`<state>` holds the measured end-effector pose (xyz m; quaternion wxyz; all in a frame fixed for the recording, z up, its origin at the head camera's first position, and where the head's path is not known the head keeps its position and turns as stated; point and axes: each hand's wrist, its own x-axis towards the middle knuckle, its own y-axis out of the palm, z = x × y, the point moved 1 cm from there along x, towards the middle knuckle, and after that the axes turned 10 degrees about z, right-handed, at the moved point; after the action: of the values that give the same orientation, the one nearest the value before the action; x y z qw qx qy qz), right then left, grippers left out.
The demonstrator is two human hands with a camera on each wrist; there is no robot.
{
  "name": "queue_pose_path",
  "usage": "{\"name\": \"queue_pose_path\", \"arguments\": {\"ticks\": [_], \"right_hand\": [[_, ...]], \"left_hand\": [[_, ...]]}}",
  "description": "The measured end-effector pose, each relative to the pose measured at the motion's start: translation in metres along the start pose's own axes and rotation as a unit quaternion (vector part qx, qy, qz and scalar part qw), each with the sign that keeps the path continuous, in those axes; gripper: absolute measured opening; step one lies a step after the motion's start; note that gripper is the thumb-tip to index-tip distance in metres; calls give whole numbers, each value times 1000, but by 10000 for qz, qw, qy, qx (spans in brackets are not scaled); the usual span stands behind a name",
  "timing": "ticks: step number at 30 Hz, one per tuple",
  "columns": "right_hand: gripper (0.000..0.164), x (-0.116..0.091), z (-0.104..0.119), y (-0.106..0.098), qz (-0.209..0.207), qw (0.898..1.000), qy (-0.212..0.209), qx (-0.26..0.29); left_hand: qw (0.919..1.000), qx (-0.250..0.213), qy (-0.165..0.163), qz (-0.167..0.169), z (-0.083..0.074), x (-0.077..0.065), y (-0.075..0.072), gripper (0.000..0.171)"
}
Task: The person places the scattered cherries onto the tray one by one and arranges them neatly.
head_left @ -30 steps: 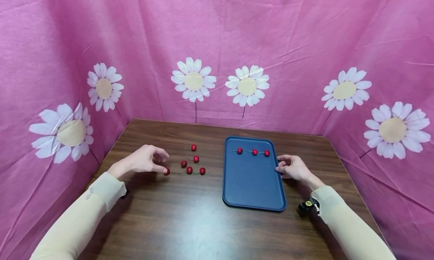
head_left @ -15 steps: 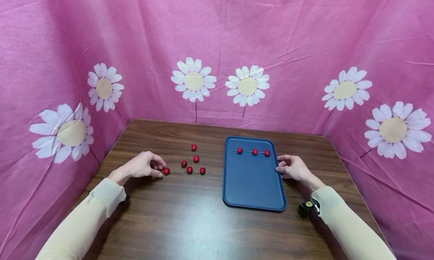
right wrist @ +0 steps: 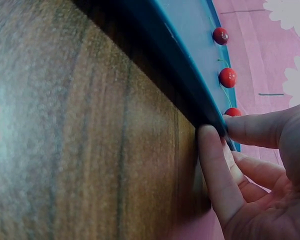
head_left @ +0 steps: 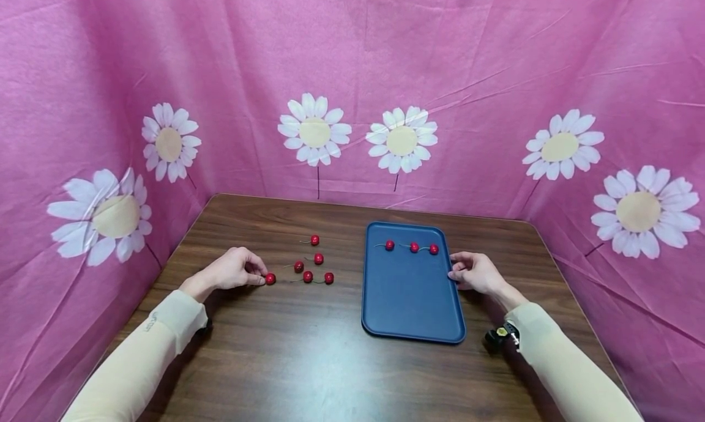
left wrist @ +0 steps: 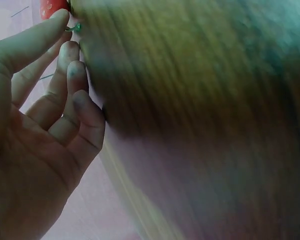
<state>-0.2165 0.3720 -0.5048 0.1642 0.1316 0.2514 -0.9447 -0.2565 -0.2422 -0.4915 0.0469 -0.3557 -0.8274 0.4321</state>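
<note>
Left hand: thumb and fingertips drawn narrow, pinching a round, glossy red cherry with a green stem at its stem side.
Loose cherries: five similar red cherries on the brown wood-grain table, right of the pinched one.
Right hand: grips the right rim of the blue rectangular tray.
Tray row: three red cherries near the far edge.

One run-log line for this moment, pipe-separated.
left hand: pinches leftmost cherry | right hand: grips right edge of blue tray | on tray: three cherries | on table: five more cherries
</note>
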Motion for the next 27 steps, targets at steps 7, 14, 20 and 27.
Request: {"name": "queue_pose_path", "arguments": {"ticks": [7,14,20,27], "right_hand": [[55,-2,0,1,-33,10000,24,61],[56,-3,2,1,-25,10000,10,23],[57,-2,1,0,-19,10000,32,-41],[57,-1,0,-1,-35,9999,98,-35]], "left_hand": [[9998,153,89,-42,-1,0,0,9],[9996,249,59,-122,1,0,1,12],[9995,126,22,-282,-2,1,-1,10],[9988,285,57,-389,-11,10,-5,13]]}}
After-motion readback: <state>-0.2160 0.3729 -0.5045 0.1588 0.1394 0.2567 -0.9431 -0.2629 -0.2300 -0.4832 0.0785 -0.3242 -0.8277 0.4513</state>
